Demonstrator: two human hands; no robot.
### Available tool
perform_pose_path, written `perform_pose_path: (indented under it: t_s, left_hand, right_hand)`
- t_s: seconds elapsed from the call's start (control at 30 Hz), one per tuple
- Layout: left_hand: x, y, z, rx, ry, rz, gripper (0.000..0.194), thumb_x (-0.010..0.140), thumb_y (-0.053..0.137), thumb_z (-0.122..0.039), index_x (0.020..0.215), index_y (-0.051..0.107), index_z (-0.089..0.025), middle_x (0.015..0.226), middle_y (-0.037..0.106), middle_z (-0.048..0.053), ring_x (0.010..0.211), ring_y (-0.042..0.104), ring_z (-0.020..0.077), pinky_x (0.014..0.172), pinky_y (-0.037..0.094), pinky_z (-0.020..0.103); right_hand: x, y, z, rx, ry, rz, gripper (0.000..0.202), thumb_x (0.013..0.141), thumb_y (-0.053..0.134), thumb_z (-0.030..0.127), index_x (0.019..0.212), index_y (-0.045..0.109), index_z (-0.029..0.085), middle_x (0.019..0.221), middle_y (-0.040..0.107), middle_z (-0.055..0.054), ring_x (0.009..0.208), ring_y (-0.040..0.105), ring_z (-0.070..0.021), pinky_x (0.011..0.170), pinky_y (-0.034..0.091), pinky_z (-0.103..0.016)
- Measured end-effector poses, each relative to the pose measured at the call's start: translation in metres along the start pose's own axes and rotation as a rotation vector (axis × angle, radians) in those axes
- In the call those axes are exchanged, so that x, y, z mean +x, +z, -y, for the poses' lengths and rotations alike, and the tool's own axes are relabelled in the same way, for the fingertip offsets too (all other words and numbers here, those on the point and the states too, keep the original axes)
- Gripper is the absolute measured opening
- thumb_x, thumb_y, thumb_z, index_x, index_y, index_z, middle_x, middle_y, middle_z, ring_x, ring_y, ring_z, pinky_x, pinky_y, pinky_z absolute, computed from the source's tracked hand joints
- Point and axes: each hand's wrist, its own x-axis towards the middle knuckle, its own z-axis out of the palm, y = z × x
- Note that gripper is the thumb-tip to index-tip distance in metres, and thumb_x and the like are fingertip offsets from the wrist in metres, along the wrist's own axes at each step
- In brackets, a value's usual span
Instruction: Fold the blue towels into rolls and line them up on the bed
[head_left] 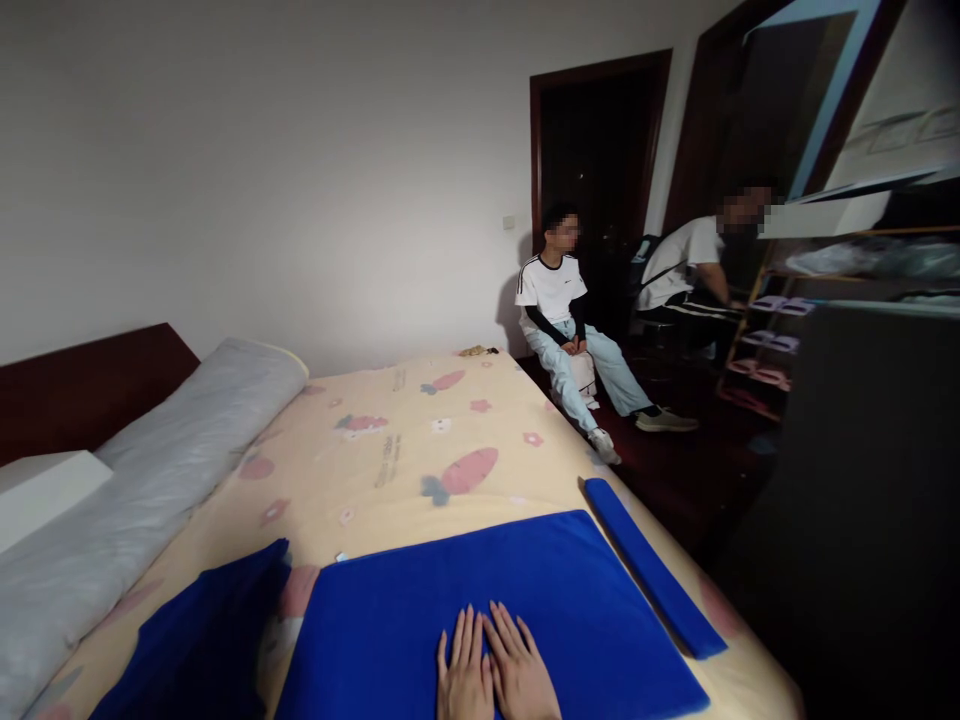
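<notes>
A blue cloth [390, 620] lies spread flat on the bed, its near edge cut off by the bottom of the view. My left hand [466, 668] rests palm down on it, fingers stretched out. Close beside it, with the thumbs about meeting, my right hand [519, 662] lies flat on the same cloth. Neither hand grips anything. To the right, along the bed's edge, is a narrow folded blue strip of cloth [652, 570]. Another blue cloth [202, 630], rumpled and darker, lies to the left.
The bed has a cream sheet [405, 430] with carrot prints. A long grey pillow [187, 440] and a white box [52, 490] are at the left. One person [551, 290] sits past the bed; another person [686, 265] leans near a shoe rack [765, 350]. A dark cabinet [870, 480] stands right.
</notes>
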Motion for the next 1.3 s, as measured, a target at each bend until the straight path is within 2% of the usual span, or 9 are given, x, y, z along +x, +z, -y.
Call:
perform_pose_path:
  t_s: [0.3,0.4,0.5,0.67,0.83,0.97,1.1,1.2,1.3]
  left_hand:
    - [-0.006,-0.017,0.013,-0.036,0.027,0.035,0.053,0.095,0.030,-0.032,0.146,0.018,-0.039,0.155,0.025,-0.007,0.143,0.030,0.0179,0.118,0.029,0.046]
    - [-0.024,-0.034,0.058,0.048,-0.153,0.034,0.051,0.095,0.026,-0.035,0.146,0.022,-0.037,0.156,0.024,-0.005,0.144,0.026,0.0181,0.118,0.027,0.047]
    - [-0.054,-0.048,0.125,0.170,-0.555,0.023,0.053,0.095,0.023,-0.038,0.147,0.025,-0.030,0.157,0.024,0.001,0.144,0.025,0.0200,0.115,0.030,0.048]
    - [-0.084,-0.056,0.190,0.242,-0.813,-0.067,0.056,0.094,0.021,-0.039,0.149,0.025,-0.027,0.156,0.028,0.003,0.143,0.029,0.0187,0.108,0.038,0.045]
    - [-0.058,-0.058,0.145,0.354,-0.687,-0.186,0.054,0.094,0.024,-0.036,0.143,0.041,-0.023,0.153,0.037,0.008,0.141,0.034,0.0226,0.107,0.037,0.048]
    - [-0.020,-0.043,0.076,0.284,-0.285,-0.234,0.051,0.095,0.024,-0.032,0.146,0.031,-0.028,0.154,0.035,0.003,0.141,0.033,0.0186,0.111,0.032,0.043]
    - [0.018,-0.019,0.019,0.156,-0.085,-0.164,0.055,0.095,0.027,-0.023,0.148,0.017,-0.030,0.156,0.031,0.001,0.143,0.030,0.0175,0.114,0.030,0.042]
    - [0.044,-0.012,0.005,0.107,0.000,-0.083,0.056,0.095,0.028,-0.023,0.148,0.014,-0.030,0.156,0.029,0.000,0.144,0.028,0.0183,0.117,0.027,0.042]
    - [0.064,-0.022,0.032,0.111,-0.046,-0.043,0.053,0.096,0.024,-0.028,0.148,0.020,-0.028,0.156,0.031,0.002,0.143,0.029,0.0184,0.117,0.027,0.044]
  right_hand:
    - [0.000,-0.016,-0.009,-0.003,0.003,0.035,0.052,0.097,0.034,0.040,0.148,0.031,0.031,0.154,0.030,-0.001,0.139,0.036,-0.0236,0.112,0.034,-0.044]
    - [-0.020,-0.033,-0.045,-0.063,0.180,-0.006,0.056,0.096,0.031,0.051,0.147,0.035,0.029,0.153,0.033,-0.002,0.140,0.034,-0.0252,0.113,0.030,-0.048]
    - [-0.060,-0.048,-0.100,-0.190,0.473,-0.129,0.064,0.091,0.029,0.055,0.145,0.042,0.023,0.151,0.037,-0.008,0.140,0.034,-0.0295,0.112,0.027,-0.055]
    - [-0.112,-0.063,-0.152,-0.295,0.549,-0.259,0.070,0.089,0.023,0.055,0.143,0.045,0.016,0.148,0.043,-0.011,0.140,0.035,-0.0280,0.113,0.025,-0.051]
    - [-0.087,-0.063,-0.108,-0.281,0.573,-0.311,0.069,0.091,0.018,0.051,0.143,0.045,0.015,0.151,0.038,-0.013,0.142,0.030,-0.0293,0.114,0.022,-0.054]
    - [-0.039,-0.052,-0.045,-0.098,0.348,-0.114,0.057,0.096,0.026,0.046,0.148,0.036,0.023,0.155,0.031,-0.005,0.143,0.028,-0.0233,0.114,0.027,-0.046]
    - [0.016,-0.036,0.002,0.050,0.168,0.048,0.052,0.098,0.028,0.031,0.150,0.029,0.026,0.157,0.026,-0.002,0.144,0.025,-0.0201,0.116,0.026,-0.041]
    - [0.053,-0.030,0.008,0.102,0.060,0.109,0.054,0.097,0.031,0.027,0.151,0.025,0.027,0.157,0.025,-0.002,0.144,0.024,-0.0198,0.117,0.024,-0.041]
    - [0.079,-0.036,-0.021,0.094,-0.022,0.173,0.053,0.099,0.032,0.034,0.151,0.025,0.027,0.156,0.026,-0.004,0.144,0.025,-0.0201,0.116,0.025,-0.043]
